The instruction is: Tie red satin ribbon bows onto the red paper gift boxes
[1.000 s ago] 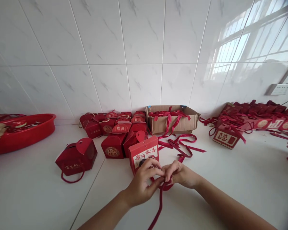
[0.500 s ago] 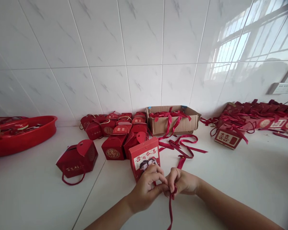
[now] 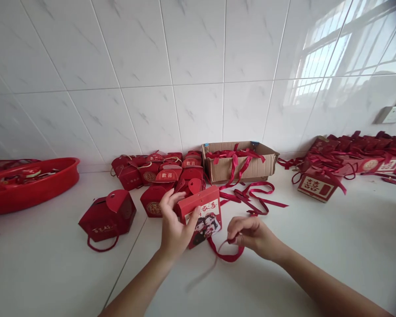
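A red gift box (image 3: 204,221) with two cartoon figures on its front stands slightly tilted on the white counter. My left hand (image 3: 174,226) is around its left side, the thumb against the front and the fingers at the upper left edge. To the right, my right hand (image 3: 251,235) pinches a dark red ribbon (image 3: 229,257) between thumb and fingertips. This ribbon curves from the box's lower right side up to those fingers, and a loose end is blurred by motion. Right behind the box sits a group of red boxes (image 3: 166,176), partly hidden by my left hand.
A red box with a cord handle (image 3: 109,215) stands to the left, near a red basin (image 3: 36,193). An open cardboard carton (image 3: 244,169) holding ribbons is against the tiled wall. Loose ribbons (image 3: 260,202) lie before it. More red boxes (image 3: 317,187) line the right.
My left hand has let go of the ribbon and moved up left to the gift box. My right hand still pinches ribbon, slightly farther right, and the ribbon now bows in a loop.
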Demonstrator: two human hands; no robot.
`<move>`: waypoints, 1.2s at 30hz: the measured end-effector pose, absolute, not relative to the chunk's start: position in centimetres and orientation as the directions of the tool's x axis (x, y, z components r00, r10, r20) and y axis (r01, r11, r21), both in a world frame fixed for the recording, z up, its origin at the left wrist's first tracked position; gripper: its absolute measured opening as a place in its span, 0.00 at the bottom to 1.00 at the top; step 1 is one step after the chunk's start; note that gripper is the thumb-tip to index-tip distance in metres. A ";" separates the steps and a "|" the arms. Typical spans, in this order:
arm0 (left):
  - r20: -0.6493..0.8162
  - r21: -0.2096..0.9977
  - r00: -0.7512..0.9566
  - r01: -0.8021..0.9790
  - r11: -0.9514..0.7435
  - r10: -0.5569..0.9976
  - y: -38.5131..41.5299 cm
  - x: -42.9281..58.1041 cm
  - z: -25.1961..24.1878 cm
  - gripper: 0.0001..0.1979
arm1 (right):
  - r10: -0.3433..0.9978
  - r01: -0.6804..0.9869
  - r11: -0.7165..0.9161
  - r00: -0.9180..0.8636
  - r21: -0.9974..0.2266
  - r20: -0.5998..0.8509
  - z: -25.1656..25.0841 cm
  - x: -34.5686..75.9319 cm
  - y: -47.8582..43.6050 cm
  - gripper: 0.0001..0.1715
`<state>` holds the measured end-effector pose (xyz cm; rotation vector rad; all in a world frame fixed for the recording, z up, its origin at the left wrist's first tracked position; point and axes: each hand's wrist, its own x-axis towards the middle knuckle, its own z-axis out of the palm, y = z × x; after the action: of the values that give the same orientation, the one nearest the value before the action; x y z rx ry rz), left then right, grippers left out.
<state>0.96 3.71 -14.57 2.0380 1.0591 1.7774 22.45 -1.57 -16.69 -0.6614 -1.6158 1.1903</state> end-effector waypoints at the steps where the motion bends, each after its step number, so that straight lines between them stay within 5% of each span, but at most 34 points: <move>1: 0.674 0.707 0.023 0.268 -0.655 0.738 3.8 1.1 -14.5 0.34 | 0.845 0.002 0.468 -0.294 -0.884 0.447 -16.5 22.3 -1.7 0.02; 5: 0.528 0.842 0.091 0.072 -0.534 0.844 3.3 1.3 -14.5 0.36 | 0.779 0.305 0.613 -0.080 -0.728 0.622 -16.2 21.7 -2.2 0.03; 10: 0.424 0.880 0.239 0.120 -0.459 0.874 2.1 1.6 -15.3 0.12 | 0.609 0.415 0.737 -0.066 -0.533 0.790 -15.9 21.8 -2.6 0.07; 15: 0.434 0.881 0.290 0.062 -0.469 0.853 1.2 2.5 -15.3 0.10 | 0.442 0.581 0.735 -0.018 -0.351 0.897 -15.1 21.5 -3.4 0.10; 24: 0.379 0.902 0.364 0.059 -0.427 0.851 0.7 2.9 -15.8 0.10 | 0.434 0.610 0.716 -0.009 -0.339 0.901 -15.1 20.6 -3.2 0.14; 36: 0.502 0.813 0.406 0.081 -0.577 0.764 0.1 3.0 -15.2 0.08 | 0.444 0.596 0.718 0.005 -0.359 0.896 -15.1 20.4 -3.4 0.12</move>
<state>2.97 0.14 -15.19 1.9411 0.7192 1.2035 20.40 -3.40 -15.09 -0.8560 -1.6258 -0.1458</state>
